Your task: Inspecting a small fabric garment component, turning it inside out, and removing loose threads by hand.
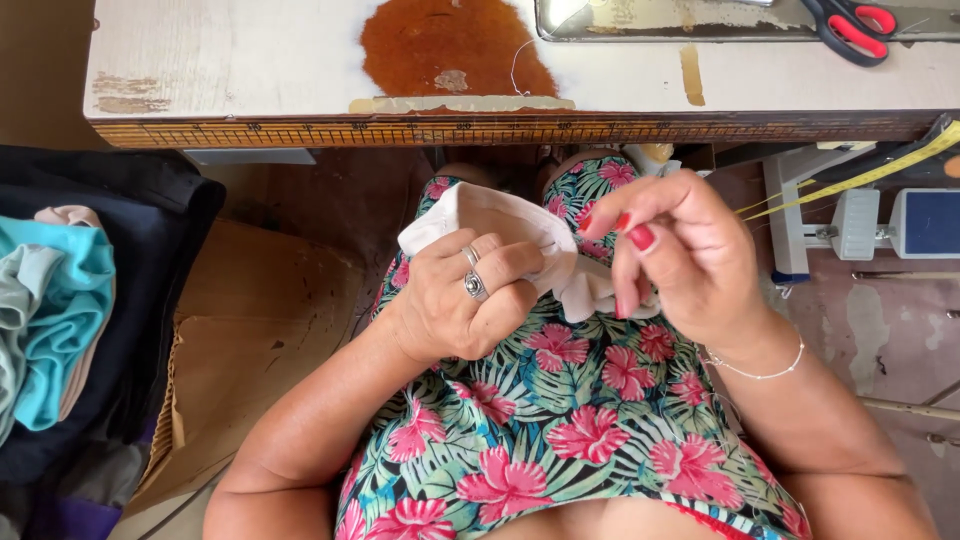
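A person seated at a worn white sewing table (250,60) looks down at both hands working over a lap covered in a floral dress (560,420). A small piece of white fabric (480,215) lies between the hands above the lap; its long axis runs from about 10 o'clock to 4 o'clock, with a folded corner pointing up-left and the bunched end trailing down-right. The left hand (465,295), wearing two silver rings, is closed on the fabric, thumb and forefinger pinching its middle. The right hand (680,250), with red nails and a thin bracelet at the wrist, has thumb and forefinger pressed together at the cloth's edge, other fingers curled loosely; whether it holds a needle cannot be told. At 12 o'clock the table edge shows a bare brown patch (450,45). At 1 o'clock lie red-handled scissors (850,28). At 9 o'clock sits a pile of dark and teal garments (60,310). A yellow tape measure (880,170) hangs at 2 o'clock.
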